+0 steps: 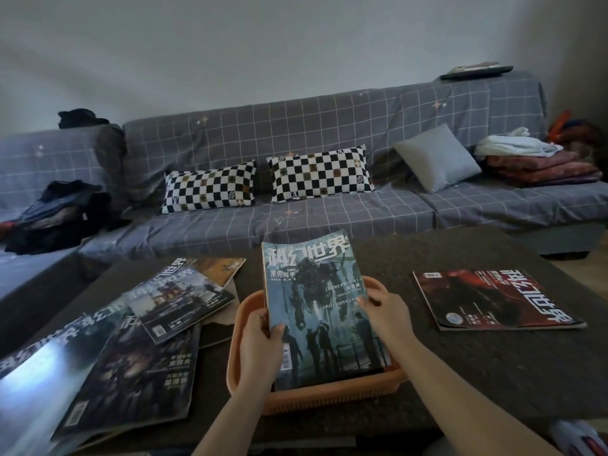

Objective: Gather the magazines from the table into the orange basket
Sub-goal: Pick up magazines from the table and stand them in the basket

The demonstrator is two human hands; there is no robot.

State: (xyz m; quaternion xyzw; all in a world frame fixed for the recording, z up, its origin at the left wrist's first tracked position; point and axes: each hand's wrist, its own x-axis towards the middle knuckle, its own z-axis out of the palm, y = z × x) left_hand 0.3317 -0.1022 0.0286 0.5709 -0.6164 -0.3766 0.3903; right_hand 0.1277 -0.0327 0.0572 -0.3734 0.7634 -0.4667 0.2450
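Dark speckled stone worktop (493,373) carries scattered glossy magazines (138,350). Both hands, left (260,347) and right (385,319), pinch a teal-covered magazine (316,304) over the orange plastic basket (329,394). Lowering it flat looks next.

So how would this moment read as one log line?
both hands: left hand, right hand grip teal magazine | over orange basket | red magazine on table
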